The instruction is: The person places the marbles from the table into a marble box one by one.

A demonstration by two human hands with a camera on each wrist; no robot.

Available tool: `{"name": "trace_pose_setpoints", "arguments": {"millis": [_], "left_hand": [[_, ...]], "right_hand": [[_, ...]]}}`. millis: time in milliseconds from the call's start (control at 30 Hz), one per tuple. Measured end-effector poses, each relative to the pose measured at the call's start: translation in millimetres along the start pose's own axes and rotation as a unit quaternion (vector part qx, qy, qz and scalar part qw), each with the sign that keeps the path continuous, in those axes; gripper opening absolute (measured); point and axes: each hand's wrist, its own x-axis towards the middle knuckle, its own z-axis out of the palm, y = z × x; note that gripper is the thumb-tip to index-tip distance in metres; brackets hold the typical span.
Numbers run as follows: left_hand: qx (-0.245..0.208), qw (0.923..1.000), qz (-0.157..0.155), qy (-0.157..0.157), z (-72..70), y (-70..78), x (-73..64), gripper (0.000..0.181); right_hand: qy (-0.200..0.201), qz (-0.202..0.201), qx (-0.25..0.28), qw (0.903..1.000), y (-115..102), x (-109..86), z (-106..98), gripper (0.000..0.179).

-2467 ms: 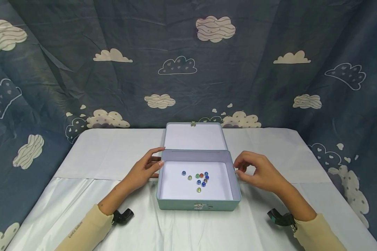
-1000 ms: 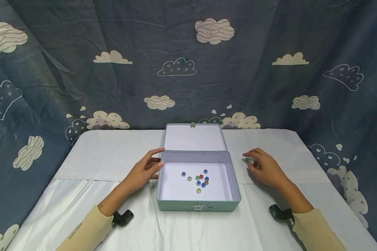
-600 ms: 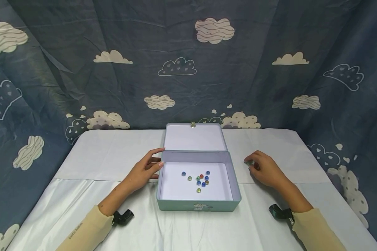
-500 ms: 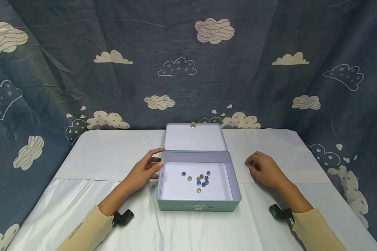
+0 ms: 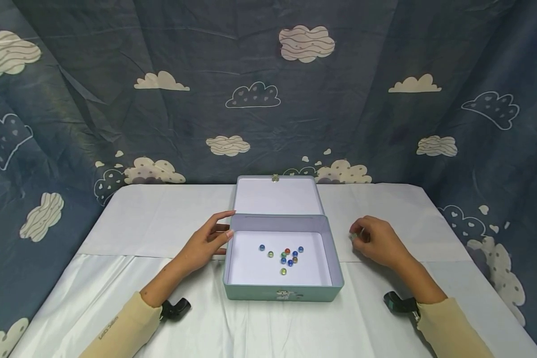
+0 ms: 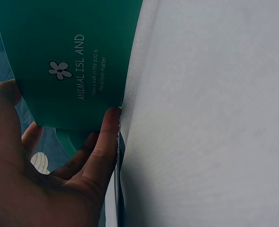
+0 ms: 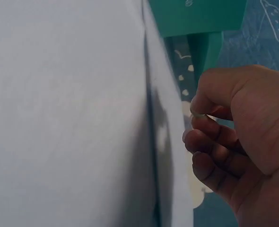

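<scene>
A green tin box stands on the white-covered table with its lid raised at the back. Several glass marbles in blue, green, yellowish and red lie on its pale floor. My left hand rests against the box's left side, fingers extended and thumb near the rim. Printed lettering on that side shows in the left wrist view. To the right of the box, low over the cloth, my right hand pinches a small greenish marble between thumb and index finger; the fingertips mostly cover it.
A white cloth with a crosswise fold covers the table. Behind it hangs a dark blue curtain printed with clouds. A black wrist device sits at the left cuff, another device at the right.
My right hand has moved from the box's right wall outward over the cloth, where a greenish marble appeared in its fingertips. One blue marble in the box has rolled rightward. My left hand stays put.
</scene>
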Motion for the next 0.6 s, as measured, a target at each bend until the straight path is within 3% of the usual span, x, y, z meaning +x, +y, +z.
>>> {"name": "trace_pose_setpoints", "arguments": {"millis": [467, 600], "left_hand": [[0.0, 1.0, 0.002, -0.001, 0.0, -1.3, 0.7, 0.057], [0.002, 1.0, 0.004, 0.001, 0.0, -2.4, 1.0, 0.057]], "right_hand": [[0.068, -0.087, 0.048, 0.9927, -33, -0.7, -12, 0.027], [0.07, -0.101, 0.064, 0.9904, -49, -3.2, -17, 0.027]]}}
